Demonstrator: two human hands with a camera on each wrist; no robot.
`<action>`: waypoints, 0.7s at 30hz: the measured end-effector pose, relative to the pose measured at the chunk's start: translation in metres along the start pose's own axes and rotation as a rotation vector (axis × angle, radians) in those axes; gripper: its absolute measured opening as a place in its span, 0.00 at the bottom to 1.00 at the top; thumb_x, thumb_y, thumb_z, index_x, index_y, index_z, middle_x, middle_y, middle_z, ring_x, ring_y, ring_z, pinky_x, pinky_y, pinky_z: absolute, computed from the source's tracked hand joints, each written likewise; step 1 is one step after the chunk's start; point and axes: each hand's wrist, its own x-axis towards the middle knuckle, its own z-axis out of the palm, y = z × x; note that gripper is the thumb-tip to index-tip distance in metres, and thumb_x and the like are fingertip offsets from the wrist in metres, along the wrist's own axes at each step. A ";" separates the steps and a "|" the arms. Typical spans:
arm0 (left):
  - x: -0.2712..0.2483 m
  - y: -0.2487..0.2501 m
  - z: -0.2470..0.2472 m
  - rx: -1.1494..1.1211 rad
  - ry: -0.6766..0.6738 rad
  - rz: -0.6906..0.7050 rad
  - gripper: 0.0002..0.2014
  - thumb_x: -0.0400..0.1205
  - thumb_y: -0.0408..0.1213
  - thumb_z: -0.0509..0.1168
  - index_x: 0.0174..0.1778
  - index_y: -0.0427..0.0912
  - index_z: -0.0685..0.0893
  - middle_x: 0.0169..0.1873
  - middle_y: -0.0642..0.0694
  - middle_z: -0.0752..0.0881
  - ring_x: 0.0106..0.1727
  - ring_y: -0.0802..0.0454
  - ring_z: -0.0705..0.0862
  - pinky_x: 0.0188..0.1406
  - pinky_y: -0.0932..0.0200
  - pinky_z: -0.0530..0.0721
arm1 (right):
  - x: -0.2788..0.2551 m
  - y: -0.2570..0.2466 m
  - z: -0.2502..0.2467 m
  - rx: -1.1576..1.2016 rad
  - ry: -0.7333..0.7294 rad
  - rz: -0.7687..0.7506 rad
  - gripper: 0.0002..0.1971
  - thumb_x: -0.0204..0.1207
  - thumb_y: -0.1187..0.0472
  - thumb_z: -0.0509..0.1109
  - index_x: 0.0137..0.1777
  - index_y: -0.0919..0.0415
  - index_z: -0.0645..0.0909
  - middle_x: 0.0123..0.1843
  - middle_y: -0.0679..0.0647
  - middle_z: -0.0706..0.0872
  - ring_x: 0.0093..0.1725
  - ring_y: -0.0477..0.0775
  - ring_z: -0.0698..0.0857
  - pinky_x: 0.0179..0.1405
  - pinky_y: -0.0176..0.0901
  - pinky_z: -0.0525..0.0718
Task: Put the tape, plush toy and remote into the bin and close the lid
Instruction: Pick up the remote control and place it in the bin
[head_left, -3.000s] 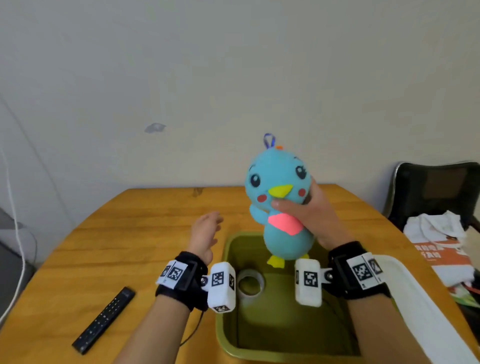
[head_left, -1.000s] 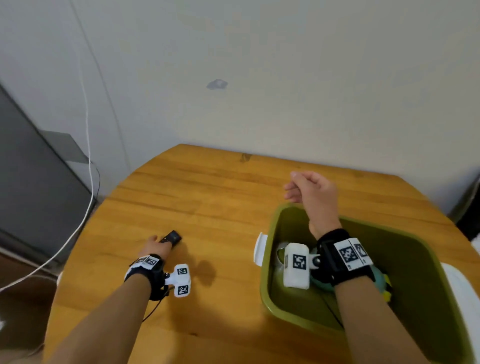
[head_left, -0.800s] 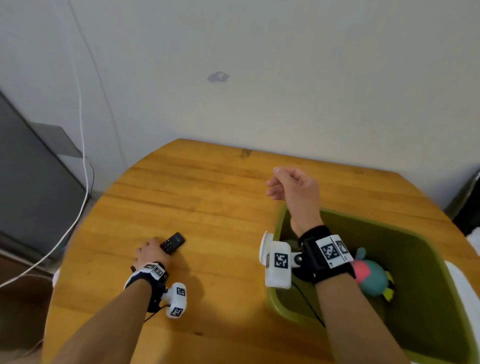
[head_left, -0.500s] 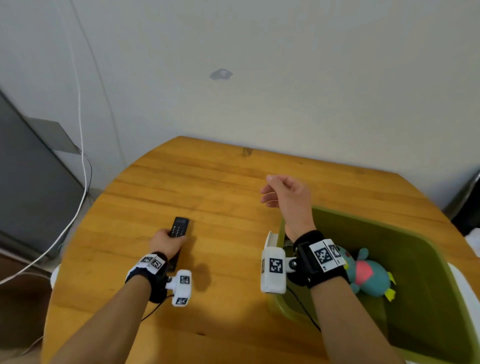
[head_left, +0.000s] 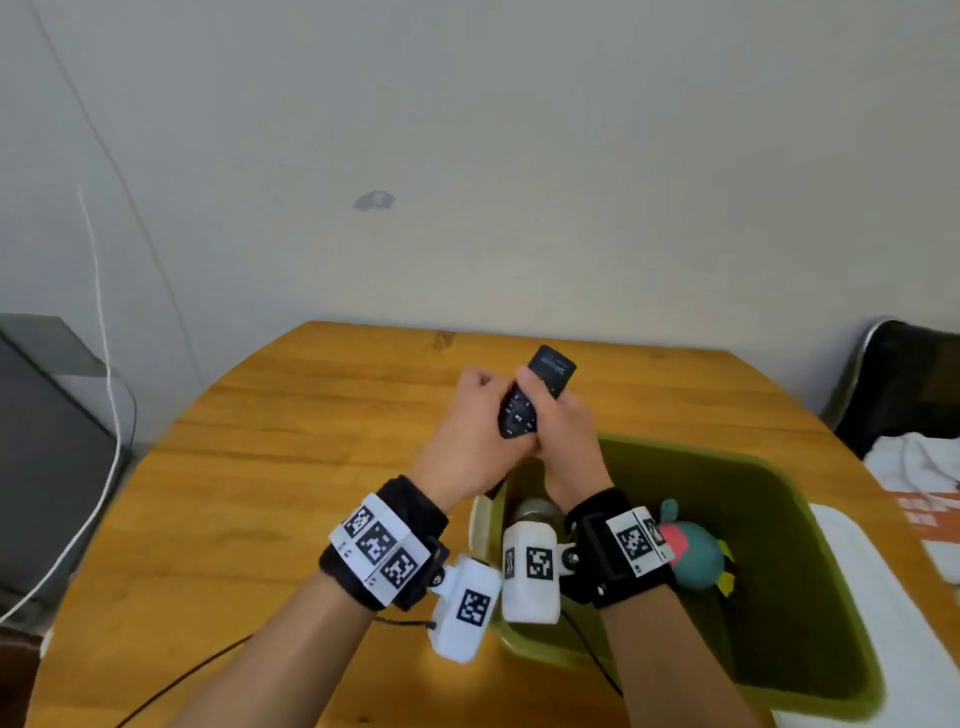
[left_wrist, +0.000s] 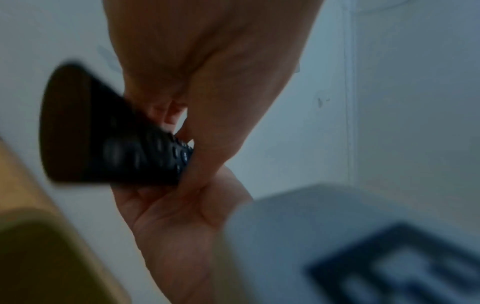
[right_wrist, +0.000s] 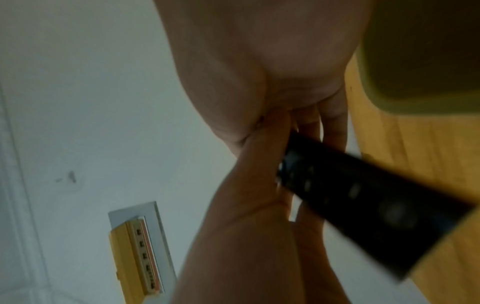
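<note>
2 hands (head_left: 470, 436) (head_left: 563, 441) clasp the remote (head_left: 535, 397), fingers (head_left: 530, 387) curled round its middle above the bin (head_left: 810, 691).

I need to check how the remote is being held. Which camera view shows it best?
The head view: the remote is sharp, lifted above the table near the green bin, with the left hand and right hand both gripping it. Both wrist views show it blurred, one end wedged between the fingers.
</note>
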 end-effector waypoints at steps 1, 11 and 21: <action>-0.001 0.006 0.006 -0.008 -0.028 0.027 0.22 0.77 0.43 0.75 0.68 0.44 0.84 0.62 0.48 0.75 0.54 0.55 0.80 0.55 0.66 0.81 | 0.001 -0.004 -0.012 0.019 0.022 -0.009 0.12 0.84 0.56 0.72 0.58 0.65 0.84 0.43 0.58 0.90 0.36 0.50 0.89 0.29 0.39 0.86; 0.039 -0.016 0.038 -0.769 0.035 -0.667 0.14 0.86 0.42 0.64 0.65 0.42 0.84 0.68 0.48 0.85 0.70 0.49 0.80 0.69 0.45 0.74 | 0.027 -0.041 -0.126 -0.446 -0.052 -0.083 0.19 0.73 0.55 0.81 0.55 0.61 0.77 0.36 0.54 0.81 0.28 0.52 0.82 0.27 0.44 0.82; 0.030 -0.040 0.079 -0.859 0.021 -0.925 0.12 0.85 0.32 0.67 0.64 0.36 0.85 0.56 0.32 0.88 0.54 0.37 0.87 0.58 0.41 0.87 | 0.045 0.012 -0.153 -1.695 -0.922 -0.173 0.25 0.77 0.43 0.70 0.65 0.58 0.67 0.36 0.50 0.78 0.30 0.51 0.78 0.25 0.44 0.74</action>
